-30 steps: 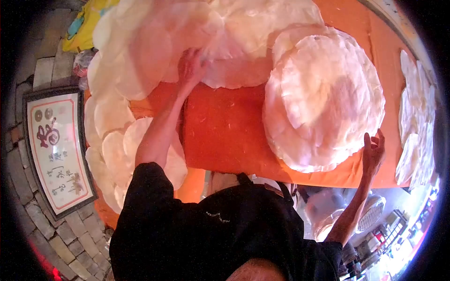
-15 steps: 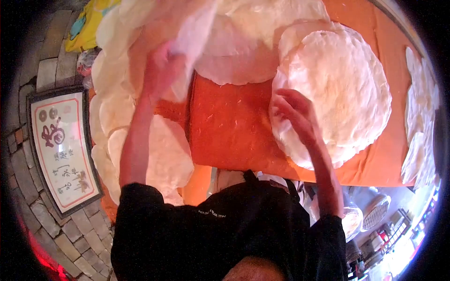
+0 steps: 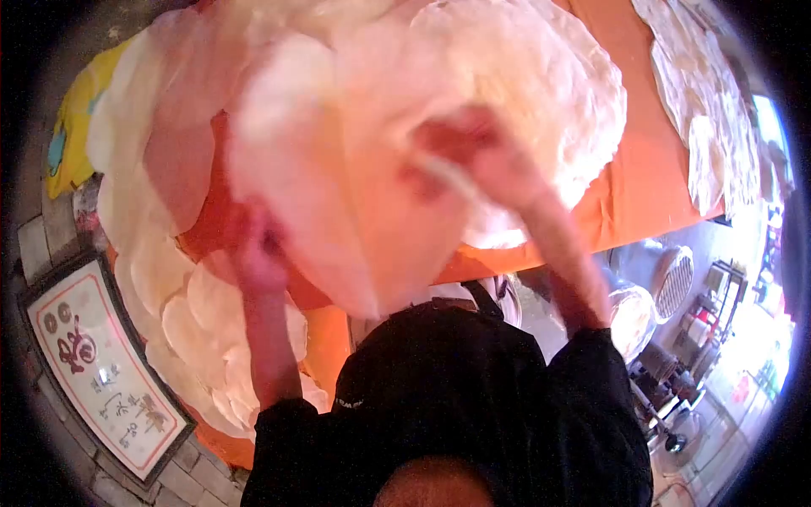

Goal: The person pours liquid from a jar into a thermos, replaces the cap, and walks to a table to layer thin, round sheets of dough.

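A thin, pale dough sheet [image 3: 338, 194] hangs spread between my hands above the orange cloth, blurred by motion and partly see-through. My left hand [image 3: 262, 245] is closed at its lower left edge. At its right side, my right hand [image 3: 473, 156] has bent fingers around a pale edge, though motion smears the fingertips. Behind and to the right lies a thick round stack of dough sheets [image 3: 549, 93], its near left part covered by the raised sheet. More thin sheets [image 3: 203, 321] overlap along the left of the table.
An orange cloth [image 3: 608, 203] covers the table. Crinkled pale sheets [image 3: 701, 110] lie at its far right. A framed sign with writing [image 3: 106, 367] stands on the brick paving at left, near a yellow bag [image 3: 80, 118]. Round racks and equipment [image 3: 674, 283] are at lower right.
The view has shifted right. My left hand has come down and nearer with the sheet, and my right hand has moved from the stack's left edge up onto the sheet, which is now spread out.
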`<state>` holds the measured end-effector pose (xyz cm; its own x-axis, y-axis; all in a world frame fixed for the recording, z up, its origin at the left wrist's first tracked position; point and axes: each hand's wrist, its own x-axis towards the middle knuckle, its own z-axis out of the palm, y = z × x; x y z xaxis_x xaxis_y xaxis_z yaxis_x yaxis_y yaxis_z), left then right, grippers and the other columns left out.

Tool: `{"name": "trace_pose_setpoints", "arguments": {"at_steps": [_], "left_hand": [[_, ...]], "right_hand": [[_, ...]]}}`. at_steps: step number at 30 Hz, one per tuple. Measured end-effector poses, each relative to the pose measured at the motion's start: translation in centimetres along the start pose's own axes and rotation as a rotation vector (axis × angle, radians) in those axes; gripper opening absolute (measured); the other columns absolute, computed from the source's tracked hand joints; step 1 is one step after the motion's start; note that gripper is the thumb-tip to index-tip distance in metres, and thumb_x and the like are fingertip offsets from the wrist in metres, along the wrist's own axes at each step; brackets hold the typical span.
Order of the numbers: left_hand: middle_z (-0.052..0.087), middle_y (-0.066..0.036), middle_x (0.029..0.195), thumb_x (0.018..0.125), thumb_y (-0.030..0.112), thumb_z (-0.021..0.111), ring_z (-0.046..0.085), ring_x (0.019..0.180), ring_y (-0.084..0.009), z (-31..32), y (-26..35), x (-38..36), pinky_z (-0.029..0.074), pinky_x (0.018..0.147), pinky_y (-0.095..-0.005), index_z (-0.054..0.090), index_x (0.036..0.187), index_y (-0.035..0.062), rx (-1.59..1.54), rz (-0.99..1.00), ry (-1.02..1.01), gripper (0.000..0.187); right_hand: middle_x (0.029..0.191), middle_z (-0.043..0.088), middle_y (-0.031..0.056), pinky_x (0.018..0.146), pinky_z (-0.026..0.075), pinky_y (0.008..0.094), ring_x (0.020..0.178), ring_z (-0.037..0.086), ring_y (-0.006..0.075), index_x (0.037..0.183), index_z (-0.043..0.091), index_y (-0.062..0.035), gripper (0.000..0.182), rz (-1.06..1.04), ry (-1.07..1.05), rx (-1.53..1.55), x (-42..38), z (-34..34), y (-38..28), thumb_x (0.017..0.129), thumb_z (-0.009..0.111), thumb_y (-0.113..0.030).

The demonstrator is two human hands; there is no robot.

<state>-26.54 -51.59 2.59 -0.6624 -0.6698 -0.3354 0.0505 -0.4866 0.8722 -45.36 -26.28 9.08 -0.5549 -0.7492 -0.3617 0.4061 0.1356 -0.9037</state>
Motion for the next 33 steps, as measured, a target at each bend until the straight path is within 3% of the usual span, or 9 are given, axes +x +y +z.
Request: {"name": "trace_pose_setpoints", "arguments": {"at_steps": [1, 8, 12, 17, 23, 24, 26, 28, 33], "left_hand": [[0.058, -0.002, 0.082, 0.093, 0.011, 0.061, 0.055, 0.070, -0.0127, 0.4, 1.4, 0.6, 0.050, 0.063, -0.0276, 0.059, 0.101, 0.0077, -0.072, -0.001, 0.178, 0.009], [0.062, -0.007, 0.119, 0.100, 0.024, 0.054, 0.058, 0.109, -0.0193, -6.6, 6.4, 4.6, 0.047, 0.093, -0.0337, 0.057, 0.124, 0.0034, 0.069, 0.080, 0.033, 0.033], [0.060, -0.006, 0.122, 0.097, 0.017, 0.058, 0.056, 0.112, -0.0163, -6.6, 8.5, 7.1, 0.044, 0.098, -0.0314, 0.056, 0.126, 0.0001, 0.275, 0.182, -0.034, 0.034], [0.062, -0.007, 0.118, 0.095, 0.011, 0.059, 0.057, 0.110, -0.0170, 7.5, 11.4, 6.3, 0.044, 0.097, -0.0301, 0.060, 0.120, -0.0013, 0.090, 0.270, -0.206, 0.028], [0.067, -0.007, 0.108, 0.095, 0.015, 0.060, 0.062, 0.100, -0.0150, 20.5, 12.3, 3.0, 0.047, 0.094, -0.0293, 0.064, 0.116, -0.0003, 0.012, 0.409, -0.379, 0.026], [0.067, -0.007, 0.107, 0.095, 0.016, 0.060, 0.063, 0.100, -0.0149, 21.8, 12.1, 1.9, 0.047, 0.093, -0.0292, 0.065, 0.116, -0.0002, -0.037, 0.443, -0.377, 0.026], [0.068, -0.007, 0.106, 0.096, 0.017, 0.060, 0.063, 0.099, -0.0148, 23.5, 11.8, 0.2, 0.047, 0.093, -0.0290, 0.065, 0.116, 0.0000, -0.124, 0.500, -0.369, 0.027], [0.068, -0.008, 0.110, 0.097, 0.020, 0.057, 0.063, 0.099, -0.0149, 20.3, 11.7, 3.1, 0.048, 0.093, -0.0297, 0.064, 0.118, -0.0002, -0.259, 0.227, -0.630, 0.029], [0.060, -0.001, 0.085, 0.086, 0.008, 0.060, 0.055, 0.078, -0.0098, 11.5, -4.0, 7.2, 0.046, 0.066, -0.0274, 0.065, 0.095, 0.0073, 0.150, -0.016, -0.338, 0.010]], "right_hand": [[0.100, 0.071, 0.0096, 0.088, 0.053, 0.0340, 0.096, 0.066, 0.0179, 0.103, 0.070, -0.0001, 0.018, -0.334, 0.091, -0.320, -0.2, -3.6, -0.1, 0.091, 0.058, -0.004], [0.115, 0.064, 0.0054, 0.083, 0.050, 0.0279, 0.098, 0.061, 0.0146, 0.125, 0.059, -0.0032, 0.032, -0.492, 0.738, -0.182, -13.2, -27.1, -11.3, 0.102, 0.043, -0.020], [0.068, 0.061, 0.0046, 0.055, 0.046, 0.0220, 0.061, 0.056, 0.0058, 0.117, 0.064, -0.0046, 0.027, -0.353, 0.722, -1.063, -13.7, -10.2, -17.2, 0.092, 0.060, -0.016], [0.090, 0.069, 0.0209, 0.068, 0.053, 0.0390, 0.074, 0.066, 0.0288, 0.123, 0.058, -0.0062, 0.034, -0.080, 0.591, -1.750, -10.3, -17.3, -7.4, 0.093, 0.055, -0.020], [0.113, 0.060, 0.0246, 0.082, 0.051, 0.0505, 0.098, 0.062, 0.0408, 0.129, 0.051, -0.0108, 0.061, -0.026, 0.227, -1.370, -8.1, -11.1, 12.3, 0.079, 0.072, -0.037], [0.112, 0.056, 0.0195, 0.077, 0.051, 0.0479, 0.093, 0.059, 0.0406, 0.129, 0.053, -0.0116, 0.066, -0.377, 0.472, -1.355, -9.1, -10.3, 14.8, 0.072, 0.078, -0.033], [0.122, 0.053, 0.0181, 0.080, 0.050, 0.0474, 0.098, 0.055, 0.0400, 0.127, 0.054, -0.0110, 0.064, -0.143, 0.472, -1.359, -10.0, -7.7, 13.2, 0.070, 0.079, -0.027], [0.126, 0.052, 0.0180, 0.084, 0.049, 0.0472, 0.102, 0.054, 0.0398, 0.125, 0.055, -0.0101, 0.059, -0.190, 0.504, -1.330, -10.9, -7.5, 13.8, 0.071, 0.077, -0.021], [0.127, 0.054, 0.0183, 0.089, 0.048, 0.0464, 0.111, 0.053, 0.0385, 0.119, 0.059, -0.0075, 0.049, -0.273, 0.533, -1.285, -13.2, -6.9, 14.5, 0.073, 0.075, -0.015]]}}
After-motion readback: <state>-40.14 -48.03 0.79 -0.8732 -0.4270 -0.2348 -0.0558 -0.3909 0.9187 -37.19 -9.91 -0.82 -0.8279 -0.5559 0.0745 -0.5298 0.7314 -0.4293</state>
